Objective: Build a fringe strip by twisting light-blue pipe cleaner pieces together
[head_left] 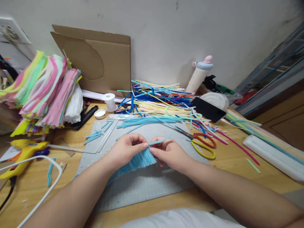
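Above the grey cutting mat (142, 196) my two hands meet at the top edge of a fan-like row of light blue pipe cleaners (136, 161). My left hand (129, 148) is closed, thumb and forefinger pinching that row near its upper right corner. Close beside it, my right hand (168, 152) is closed on a single light blue pipe cleaner (161, 140), whose free end sticks out to the upper right. The left part of the row is hidden behind my left hand and forearm. Scissors (201, 142) with red and yellow handles lie to the right.
A heap of coloured pipe cleaners (161, 101) lies at the back, with a black phone (209, 109) and a white bottle (199, 74) to its right. On the left are a yellow glue gun (26, 155), its white cable, bundled pipe cleaners (45, 91) and short blue pieces (93, 136).
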The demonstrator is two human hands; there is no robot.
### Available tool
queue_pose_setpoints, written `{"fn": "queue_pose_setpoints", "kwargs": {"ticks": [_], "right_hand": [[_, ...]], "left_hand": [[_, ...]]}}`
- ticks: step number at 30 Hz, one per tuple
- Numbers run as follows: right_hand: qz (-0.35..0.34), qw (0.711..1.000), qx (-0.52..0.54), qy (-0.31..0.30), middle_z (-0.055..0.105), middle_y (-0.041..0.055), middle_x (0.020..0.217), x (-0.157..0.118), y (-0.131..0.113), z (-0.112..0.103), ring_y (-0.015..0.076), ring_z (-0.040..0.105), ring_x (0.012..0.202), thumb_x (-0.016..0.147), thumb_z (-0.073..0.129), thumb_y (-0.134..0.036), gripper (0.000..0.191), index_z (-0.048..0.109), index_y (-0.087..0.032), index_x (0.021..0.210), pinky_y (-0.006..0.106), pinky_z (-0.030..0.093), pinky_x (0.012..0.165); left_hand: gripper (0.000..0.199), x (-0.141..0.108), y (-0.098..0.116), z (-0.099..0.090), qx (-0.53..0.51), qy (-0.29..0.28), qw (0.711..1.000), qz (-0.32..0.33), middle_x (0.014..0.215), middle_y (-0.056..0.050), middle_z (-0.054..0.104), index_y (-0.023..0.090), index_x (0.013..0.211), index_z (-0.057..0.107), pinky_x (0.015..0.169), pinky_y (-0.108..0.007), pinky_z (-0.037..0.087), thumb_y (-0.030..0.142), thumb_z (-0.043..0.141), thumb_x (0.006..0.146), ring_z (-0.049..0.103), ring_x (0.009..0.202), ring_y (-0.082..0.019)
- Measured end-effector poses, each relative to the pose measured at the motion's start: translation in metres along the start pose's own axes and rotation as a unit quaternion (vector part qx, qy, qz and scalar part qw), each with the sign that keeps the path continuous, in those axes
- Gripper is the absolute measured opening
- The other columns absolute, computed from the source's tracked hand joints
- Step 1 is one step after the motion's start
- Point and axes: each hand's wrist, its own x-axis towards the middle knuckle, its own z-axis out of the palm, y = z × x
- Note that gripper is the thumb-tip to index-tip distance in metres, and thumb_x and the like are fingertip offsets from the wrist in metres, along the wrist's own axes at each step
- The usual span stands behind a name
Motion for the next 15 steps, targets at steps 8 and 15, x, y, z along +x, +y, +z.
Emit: {"fn": "queue_pose_setpoints", "kwargs": {"ticks": [8, 15], "right_hand": [[0.008, 0.996, 0.085, -0.004, 0.049, -0.0067, 0.051, 0.0014, 0.0063, 0.0010, 0.0061, 0.044, 0.041, 0.071, 0.064, -0.042, 0.029, 0.053, -0.017, 0.079, 0.016, 0.036, 0.034], [0.018, 0.997, 0.069, 0.000, 0.048, -0.0075, 0.047, 0.0019, 0.0056, 0.0004, 0.0064, 0.043, 0.040, 0.072, 0.064, -0.039, 0.025, 0.054, -0.017, 0.077, 0.016, 0.035, 0.036]], "left_hand": [[0.026, -0.0001, 0.0011, 0.0000, -0.048, -0.014, 0.999, -0.004, 0.066, 0.001, 0.060, 0.014, 0.070, 0.061, 0.066, -0.024, 0.038, 0.037, 0.072, 0.065, 0.052, 0.065, -0.012], [0.029, -0.0011, 0.0019, 0.0009, -0.009, -0.033, 0.999, -0.021, 0.066, -0.001, 0.061, 0.015, 0.071, 0.059, 0.066, -0.026, 0.041, 0.042, 0.068, 0.068, 0.055, 0.066, -0.014]]}}
